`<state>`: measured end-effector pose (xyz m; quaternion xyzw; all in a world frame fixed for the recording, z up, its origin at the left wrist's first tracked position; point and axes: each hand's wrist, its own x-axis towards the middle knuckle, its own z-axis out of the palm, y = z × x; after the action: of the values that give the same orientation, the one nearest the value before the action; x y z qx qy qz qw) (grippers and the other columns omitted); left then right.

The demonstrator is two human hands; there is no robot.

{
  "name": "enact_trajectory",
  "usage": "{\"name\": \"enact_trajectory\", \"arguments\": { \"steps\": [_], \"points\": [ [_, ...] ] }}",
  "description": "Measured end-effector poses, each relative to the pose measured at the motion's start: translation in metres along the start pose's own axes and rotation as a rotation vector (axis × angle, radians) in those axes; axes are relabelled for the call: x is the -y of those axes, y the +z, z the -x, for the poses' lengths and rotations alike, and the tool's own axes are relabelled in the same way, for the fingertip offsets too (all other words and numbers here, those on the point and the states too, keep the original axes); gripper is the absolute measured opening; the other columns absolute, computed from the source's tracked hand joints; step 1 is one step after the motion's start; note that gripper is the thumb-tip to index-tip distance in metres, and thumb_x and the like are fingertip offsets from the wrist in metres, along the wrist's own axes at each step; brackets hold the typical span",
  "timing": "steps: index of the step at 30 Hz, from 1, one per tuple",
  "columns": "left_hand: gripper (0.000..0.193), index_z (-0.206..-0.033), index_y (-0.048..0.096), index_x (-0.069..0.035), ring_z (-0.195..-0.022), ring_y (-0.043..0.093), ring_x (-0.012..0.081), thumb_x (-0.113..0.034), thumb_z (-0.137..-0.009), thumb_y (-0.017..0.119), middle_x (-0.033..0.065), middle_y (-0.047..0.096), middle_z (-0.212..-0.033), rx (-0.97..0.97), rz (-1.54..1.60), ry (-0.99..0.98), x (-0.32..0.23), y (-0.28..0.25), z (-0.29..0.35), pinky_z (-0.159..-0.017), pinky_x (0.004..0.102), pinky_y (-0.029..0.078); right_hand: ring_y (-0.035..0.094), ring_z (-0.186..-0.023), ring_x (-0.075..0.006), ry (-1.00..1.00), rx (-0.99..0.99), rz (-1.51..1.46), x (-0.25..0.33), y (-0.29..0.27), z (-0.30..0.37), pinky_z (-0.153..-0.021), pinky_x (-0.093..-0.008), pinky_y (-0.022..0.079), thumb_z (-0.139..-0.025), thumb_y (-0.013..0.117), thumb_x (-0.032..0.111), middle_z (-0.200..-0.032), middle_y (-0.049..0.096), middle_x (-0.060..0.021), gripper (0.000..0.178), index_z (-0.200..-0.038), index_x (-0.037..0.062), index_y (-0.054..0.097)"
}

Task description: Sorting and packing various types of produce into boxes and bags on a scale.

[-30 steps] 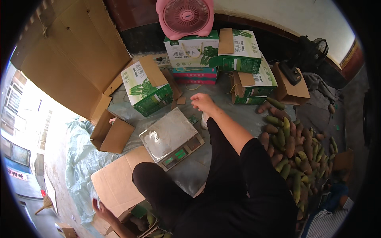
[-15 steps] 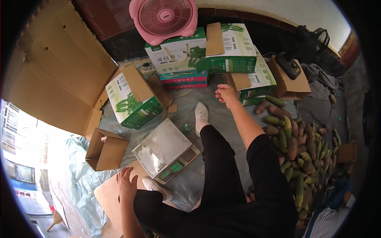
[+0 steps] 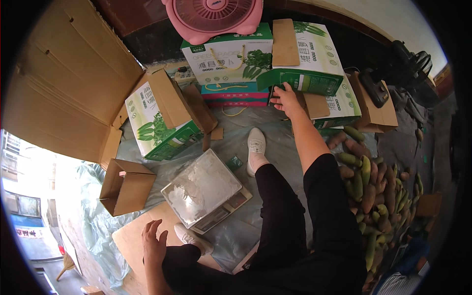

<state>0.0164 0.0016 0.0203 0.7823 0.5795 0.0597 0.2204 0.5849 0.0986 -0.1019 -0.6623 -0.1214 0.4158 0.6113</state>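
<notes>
My right hand (image 3: pixel 289 102) reaches forward to the stacked cartons. Its fingers are apart, just below the green flap of the upper white-and-green carton (image 3: pixel 314 56); I cannot tell whether they touch it. Another white-and-green carton (image 3: pixel 341 105) lies under that one, partly covered by it. My left hand (image 3: pixel 154 243) hovers by my left knee, fingers loosely bent and apart, with nothing in it. Between my feet and the left carton sits a scale (image 3: pixel 201 189) with a pale, scuffed plate. An open white-and-green carton (image 3: pixel 164 118) stands beyond the scale, tilted, its brown flap up.
A pink box fan (image 3: pixel 216 19) sits on a handled carton (image 3: pixel 228 61) at the back. Long green and reddish-brown roots (image 3: pixel 381 189) are heaped on the right. A small open brown box (image 3: pixel 128 187) stands left of the scale. A black fan (image 3: pixel 393 78) rests at the back right.
My right hand has moved up to the flap of the upper carton. My view has shifted a little. The left hand stays near my knee.
</notes>
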Motion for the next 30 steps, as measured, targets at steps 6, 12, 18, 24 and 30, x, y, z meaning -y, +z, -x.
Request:
{"name": "enact_trajectory", "arguments": {
  "steps": [6, 12, 18, 24, 30],
  "points": [
    [0.036, -0.111, 0.059, -0.005, -0.107, 0.053, 0.0354, -0.008, -0.075, 0.065, 0.0161, 0.058, -0.112, 0.021, 0.036, -0.005, -0.005, 0.003, -0.006, -0.092, 0.0423, 0.041, 0.058, -0.08, -0.0146, -0.057, -0.079, -0.084, 0.003, -0.011, -0.027, -0.063, -0.0316, 0.045, -0.089, 0.059, 0.03, -0.096, 0.058, -0.003, 0.02, -0.102, 0.0162, 0.052],
    [0.037, -0.112, 0.058, -0.004, -0.106, 0.053, 0.0354, -0.006, -0.075, 0.065, 0.016, 0.058, -0.112, 0.002, 0.064, 0.014, 0.0, -0.003, 0.001, -0.092, 0.0418, 0.041, 0.055, -0.065, -0.01, -0.185, -0.213, -0.27, 0.009, -0.038, -0.004, -0.053, -0.0256, 0.042, -0.089, 0.061, 0.023, -0.075, 0.053, 0.0029, 0.011, -0.092, 0.0143, 0.057],
    [0.036, -0.111, 0.058, -0.004, -0.104, 0.053, 0.036, -0.007, -0.076, 0.065, 0.0161, 0.058, -0.111, -0.049, 0.09, 0.076, 0.006, -0.007, 0.014, -0.09, 0.0422, 0.041, 0.051, -0.065, -0.0088, -0.323, -0.11, -0.509, 0.021, -0.085, 0.082, -0.056, -0.0245, 0.041, -0.09, 0.059, 0.021, -0.07, 0.048, 0.0041, 0.011, -0.085, 0.0136, 0.052],
    [0.035, -0.111, 0.058, -0.003, -0.104, 0.053, 0.0361, -0.008, -0.077, 0.064, 0.0161, 0.058, -0.111, -0.079, 0.096, 0.092, 0.008, -0.007, 0.026, -0.091, 0.0425, 0.04, 0.053, -0.069, -0.0091, -0.434, -0.096, -0.517, 0.022, -0.132, 0.178, -0.063, -0.0241, 0.044, -0.092, 0.056, 0.017, -0.074, 0.053, 0.0029, 0.008, -0.09, 0.0096, 0.056],
    [0.034, -0.111, 0.059, -0.004, -0.105, 0.054, 0.0343, -0.009, -0.077, 0.064, 0.0151, 0.058, -0.111, -0.106, 0.065, 0.112, 0.011, -0.009, 0.036, -0.093, 0.0419, 0.039, 0.052, -0.065, -0.0091, -0.487, -0.177, -0.398, 0.019, -0.152, 0.235, -0.06, -0.0236, 0.043, -0.092, 0.057, 0.017, -0.07, 0.052, 0.0025, 0.01, -0.086, 0.0084, 0.056]
  ]
}}
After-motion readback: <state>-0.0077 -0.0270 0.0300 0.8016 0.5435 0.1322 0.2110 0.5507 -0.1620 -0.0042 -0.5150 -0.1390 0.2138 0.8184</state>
